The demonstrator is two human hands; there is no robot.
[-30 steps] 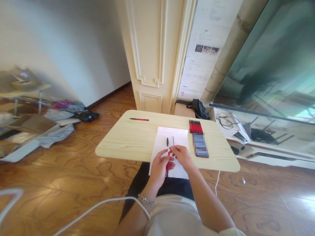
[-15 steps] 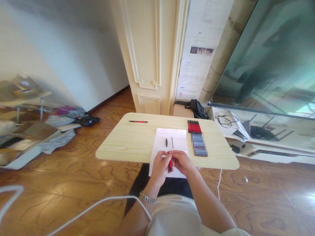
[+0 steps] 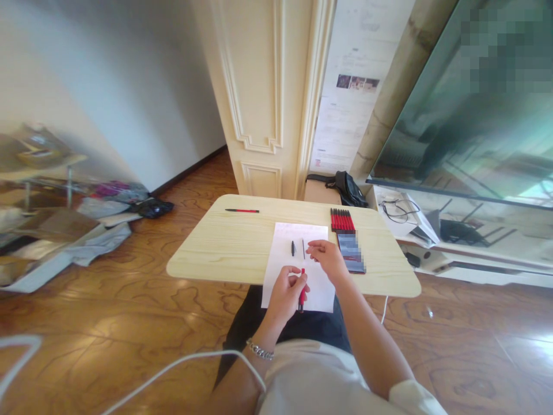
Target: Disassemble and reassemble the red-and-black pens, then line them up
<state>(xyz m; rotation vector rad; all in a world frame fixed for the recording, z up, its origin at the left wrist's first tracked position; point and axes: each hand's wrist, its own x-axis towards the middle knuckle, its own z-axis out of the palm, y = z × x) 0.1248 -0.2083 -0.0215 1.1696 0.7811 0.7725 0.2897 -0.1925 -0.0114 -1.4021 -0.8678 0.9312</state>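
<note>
My left hand (image 3: 288, 288) is closed round a red pen barrel (image 3: 302, 292), held upright over the near edge of a white sheet of paper (image 3: 285, 259). My right hand (image 3: 328, 256) has reached forward over the sheet, fingers curled in a pinch close to a thin dark refill (image 3: 303, 248); whether anything is in the pinch I cannot make out. A small black pen part (image 3: 292, 248) lies just left of the refill. A row of several red-and-black pens (image 3: 343, 221) lies at the far right of the table.
The light wooden table (image 3: 224, 242) carries one lone red pen (image 3: 242, 211) at its far left. A blurred dark object (image 3: 352, 253) lies under the pen row. A black bag (image 3: 348, 190) sits behind the table, clothes (image 3: 103, 230) on the floor left, a TV stand (image 3: 453, 242) right.
My hands were together on the red pen; now the right hand has let go and moved forward toward the refill. The left hand keeps the barrel.
</note>
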